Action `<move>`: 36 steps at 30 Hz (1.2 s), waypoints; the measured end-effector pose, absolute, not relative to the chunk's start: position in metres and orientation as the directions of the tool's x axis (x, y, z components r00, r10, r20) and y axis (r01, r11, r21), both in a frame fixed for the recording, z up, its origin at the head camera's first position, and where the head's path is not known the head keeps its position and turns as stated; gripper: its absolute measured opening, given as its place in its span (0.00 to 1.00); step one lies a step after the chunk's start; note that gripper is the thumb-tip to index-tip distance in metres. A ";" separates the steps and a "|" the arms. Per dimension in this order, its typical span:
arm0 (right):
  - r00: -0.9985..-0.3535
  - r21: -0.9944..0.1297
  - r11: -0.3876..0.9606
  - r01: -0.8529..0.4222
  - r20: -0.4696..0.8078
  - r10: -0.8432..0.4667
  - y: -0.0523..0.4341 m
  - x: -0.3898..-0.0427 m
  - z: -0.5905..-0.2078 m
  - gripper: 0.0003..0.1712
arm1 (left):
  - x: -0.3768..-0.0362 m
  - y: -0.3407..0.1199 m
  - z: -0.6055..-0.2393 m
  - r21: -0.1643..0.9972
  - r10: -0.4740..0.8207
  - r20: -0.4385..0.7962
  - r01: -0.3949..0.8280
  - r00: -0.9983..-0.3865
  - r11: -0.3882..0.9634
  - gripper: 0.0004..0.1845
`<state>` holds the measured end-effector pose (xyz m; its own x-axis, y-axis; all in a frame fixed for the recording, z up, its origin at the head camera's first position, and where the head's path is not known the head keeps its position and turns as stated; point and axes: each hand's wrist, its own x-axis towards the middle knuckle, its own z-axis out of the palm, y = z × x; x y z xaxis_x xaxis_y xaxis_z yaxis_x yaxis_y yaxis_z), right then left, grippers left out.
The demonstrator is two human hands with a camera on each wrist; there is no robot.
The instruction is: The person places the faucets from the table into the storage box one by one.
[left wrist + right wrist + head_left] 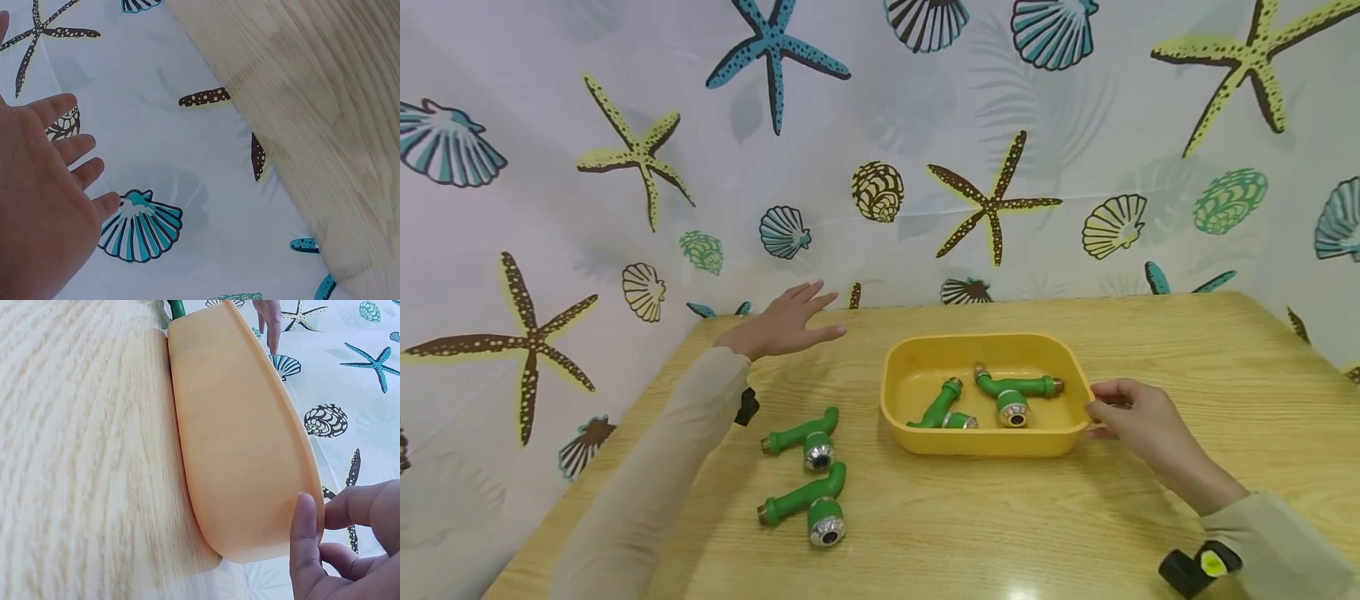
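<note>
A yellow tray [985, 442] sits mid-table with two green pipe fittings inside, one on the left [942, 406] and one on the right [1015, 392]. My right hand [1138, 417] pinches the tray's right rim [312, 487], thumb on the outer wall. Two more green fittings lie on the wood left of the tray, one nearer the tray [805, 435] and one closer to me [808, 502]. My left hand [786, 321] hovers over the far left of the table with fingers spread and straight, holding nothing; its palm [37, 206] fills the left wrist view.
The wooden table [1187, 350] is backed by a white curtain [880, 125] printed with starfish and shells. Black wrist cameras [1195, 568] show at both sleeves. Table edges run close on the left and right.
</note>
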<state>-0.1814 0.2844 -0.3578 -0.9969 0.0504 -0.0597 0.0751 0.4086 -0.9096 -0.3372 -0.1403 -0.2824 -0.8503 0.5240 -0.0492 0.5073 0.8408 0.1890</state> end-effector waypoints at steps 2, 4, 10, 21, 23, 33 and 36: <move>-0.997 -0.906 0.416 0.074 -0.057 0.051 0.284 -0.181 -0.357 0.24 | -0.335 -0.143 -0.281 0.185 0.527 -0.038 0.512 -0.849 0.839 0.42; -0.997 -0.906 0.417 0.079 -0.063 0.052 0.284 -0.182 -0.357 0.24 | -0.332 -0.145 -0.280 0.184 0.530 -0.028 0.517 -0.848 0.836 0.42; -0.994 -0.926 0.361 0.113 -0.103 0.044 0.285 -0.183 -0.359 0.26 | -0.326 -0.153 -0.281 0.179 0.544 -0.012 0.534 -0.839 0.826 0.43; -0.995 -0.929 0.356 0.104 -0.097 0.037 0.287 -0.185 -0.360 0.26 | -0.308 -0.163 -0.285 0.210 0.583 0.052 0.580 -0.811 0.787 0.44; -0.995 -0.926 0.362 0.104 -0.097 0.038 0.287 -0.185 -0.360 0.26 | -0.304 -0.164 -0.288 0.201 0.600 0.058 0.598 -0.798 0.776 0.47; -0.995 -0.927 0.361 0.098 -0.094 0.028 0.288 -0.186 -0.361 0.27 | -0.294 -0.163 -0.299 0.203 0.657 0.059 0.653 -0.752 0.729 0.49; -0.995 -0.927 0.363 0.098 -0.095 0.026 0.288 -0.186 -0.361 0.27 | -0.290 -0.161 -0.308 0.236 0.666 0.037 0.654 -0.745 0.719 0.49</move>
<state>-0.1860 0.2877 -0.3609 -0.9952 0.0257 -0.0947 0.0976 0.3631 -0.9266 -0.2897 -0.1612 -0.3081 -0.7454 0.6655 0.0374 0.6537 0.7189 0.2364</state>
